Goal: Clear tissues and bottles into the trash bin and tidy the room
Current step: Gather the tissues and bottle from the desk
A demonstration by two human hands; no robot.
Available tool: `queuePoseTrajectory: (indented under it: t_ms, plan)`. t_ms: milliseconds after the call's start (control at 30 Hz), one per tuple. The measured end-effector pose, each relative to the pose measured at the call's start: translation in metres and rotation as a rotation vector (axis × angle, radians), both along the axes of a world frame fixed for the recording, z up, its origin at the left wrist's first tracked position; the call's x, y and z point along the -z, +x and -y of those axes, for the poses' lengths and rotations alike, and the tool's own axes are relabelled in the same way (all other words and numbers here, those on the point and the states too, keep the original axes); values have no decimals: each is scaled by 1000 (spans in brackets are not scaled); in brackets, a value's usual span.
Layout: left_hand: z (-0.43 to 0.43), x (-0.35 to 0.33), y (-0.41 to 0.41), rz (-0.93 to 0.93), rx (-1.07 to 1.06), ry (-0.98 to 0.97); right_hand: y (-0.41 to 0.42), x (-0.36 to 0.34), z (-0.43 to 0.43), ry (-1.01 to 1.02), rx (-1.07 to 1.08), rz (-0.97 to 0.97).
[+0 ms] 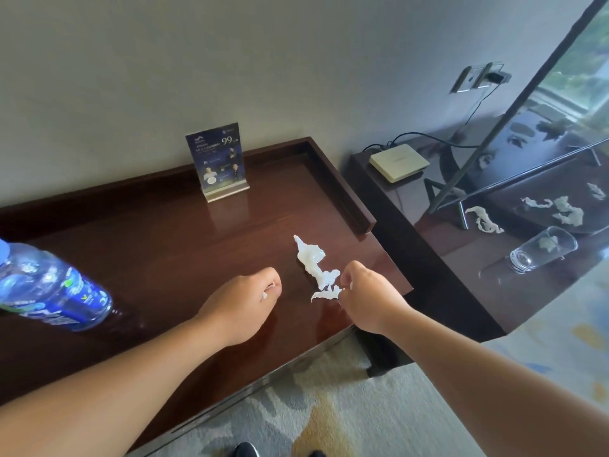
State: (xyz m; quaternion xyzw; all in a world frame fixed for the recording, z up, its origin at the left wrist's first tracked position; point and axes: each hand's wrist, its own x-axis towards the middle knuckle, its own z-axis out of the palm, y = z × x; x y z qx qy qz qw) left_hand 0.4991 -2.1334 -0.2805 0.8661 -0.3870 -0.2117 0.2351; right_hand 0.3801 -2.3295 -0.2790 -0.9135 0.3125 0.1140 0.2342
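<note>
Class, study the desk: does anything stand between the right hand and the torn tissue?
Nothing visible does. The right hand pinches the near end of the tissue; the left hand, gripping a tissue scrap, and the bottle lie off to the left.

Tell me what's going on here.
A person is clearing litter from a wooden desk. The right hand pinches the near end of a twisted white tissue lying on it, while the left hand curls its fingers round a small white scrap. A blue-labelled bottle stands untouched at the desk's left. More tissue scraps and a glass sit on the lower cabinet beside it. No trash bin is in view.
</note>
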Motion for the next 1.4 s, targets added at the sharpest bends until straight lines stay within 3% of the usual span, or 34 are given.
queuePoseTrajectory:
  t_ms: [533, 1233, 1400]
  plan:
    - [4, 29, 5, -69, -98, 75, 18, 63, 9, -29, -59, -24]
    - [29, -33, -2, 17, -122, 17, 29, -31, 33, 75, -190, 149]
    - [22, -40, 1, 49, -147, 11, 37, -42, 28, -44, -315, 203]
